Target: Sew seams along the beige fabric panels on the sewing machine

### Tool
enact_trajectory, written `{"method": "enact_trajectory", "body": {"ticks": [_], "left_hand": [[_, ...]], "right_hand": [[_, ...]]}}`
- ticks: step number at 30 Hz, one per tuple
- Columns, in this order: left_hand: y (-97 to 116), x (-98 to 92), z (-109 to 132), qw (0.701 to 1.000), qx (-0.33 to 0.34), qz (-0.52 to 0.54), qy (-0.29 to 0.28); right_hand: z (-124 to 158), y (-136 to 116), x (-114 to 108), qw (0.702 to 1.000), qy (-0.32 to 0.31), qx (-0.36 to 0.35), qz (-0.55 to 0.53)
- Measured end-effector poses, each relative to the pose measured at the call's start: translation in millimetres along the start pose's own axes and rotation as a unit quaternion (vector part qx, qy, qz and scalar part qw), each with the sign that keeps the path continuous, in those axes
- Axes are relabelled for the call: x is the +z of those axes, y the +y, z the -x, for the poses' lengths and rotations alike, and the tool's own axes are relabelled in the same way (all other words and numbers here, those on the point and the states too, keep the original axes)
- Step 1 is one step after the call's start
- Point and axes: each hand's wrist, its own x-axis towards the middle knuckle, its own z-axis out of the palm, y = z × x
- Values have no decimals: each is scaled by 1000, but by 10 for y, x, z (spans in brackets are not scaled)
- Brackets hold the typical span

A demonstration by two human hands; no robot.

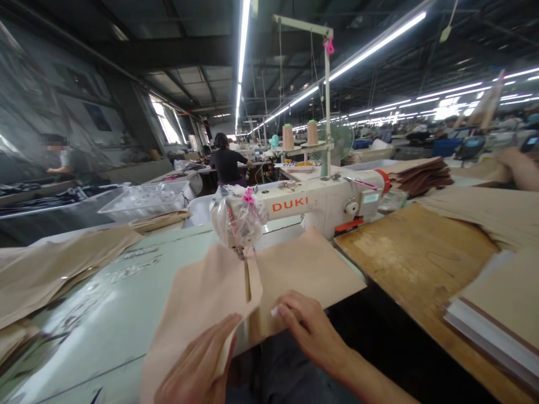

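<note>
Here we have the beige fabric piece (219, 297) lying flat on the pale green sewing table (105, 314), spread across its near edge and running away from us to the needle of the sewing machine (311, 205). Its seam line is the long axis, pointing straight from our hands to the presser foot. Our left hand (197, 365) lies flat on the near left part of the cloth, fingers together, with a fold edge beside the fingers. Our right hand (307, 328) rests fingers spread on the near right part, slightly nearer the needle. To the right sits a wooden board (421, 264) with stacked cut pieces (497, 314).
</note>
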Motion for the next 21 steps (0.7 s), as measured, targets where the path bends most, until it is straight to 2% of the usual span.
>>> {"method": "enact_trajectory", "body": {"ticks": [1, 3, 6, 9, 12, 14, 17, 21], "left_hand": [[-38, -83, -93, 999, -36, 0, -8], [-60, -205, -266, 995, -100, 2, -16], [-45, -286, -411, 986, -162, 28, -29], [-57, -290, -413, 974, -212, 49, -66], [-83, -267, -375, 974, -202, 53, -88], [-81, -255, -365, 977, -184, 59, -90], [-36, -251, -366, 976, -176, 85, -97], [42, -254, -346, 970, -176, 122, -115]], "right_hand": [[-31, 8, 2, 997, 6, -44, 66], [-77, 75, 56, 982, -32, -110, 149], [-111, 221, 176, 967, -77, -139, 198], [-146, 352, 264, 976, -23, -135, 169], [-192, 450, 319, 989, 88, -108, 41], [-207, 487, 338, 987, 117, -113, -5], [-195, 494, 339, 983, 91, -154, 41], [-164, 461, 324, 978, 62, -174, 101]]}}
